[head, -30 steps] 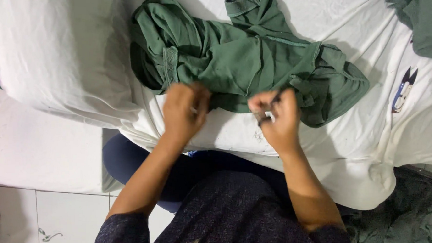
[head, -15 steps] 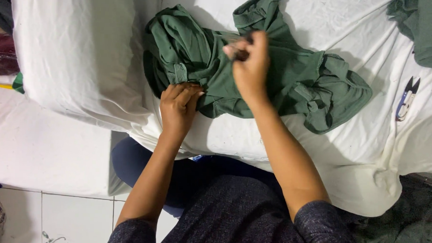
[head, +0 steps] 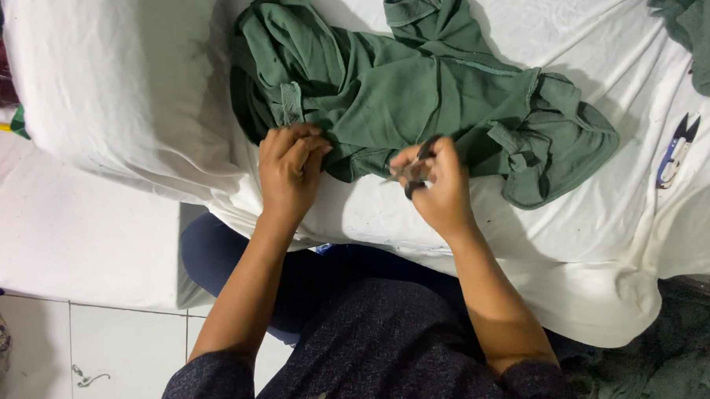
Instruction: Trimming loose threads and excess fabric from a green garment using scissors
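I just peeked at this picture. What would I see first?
A crumpled green garment lies in the middle of a white sheet. At its near edge the left hand presses the cloth, and the right hand holds a small dark tool. Small blue snips lie far right.

Crumpled green garment (head: 422, 92): soft matt cloth, ribbed at its hems. Wrinkled white sheet (head: 123, 81): matt woven cloth. Small blue-handled thread snips (head: 676, 152): smooth plastic body, dark metal blades.
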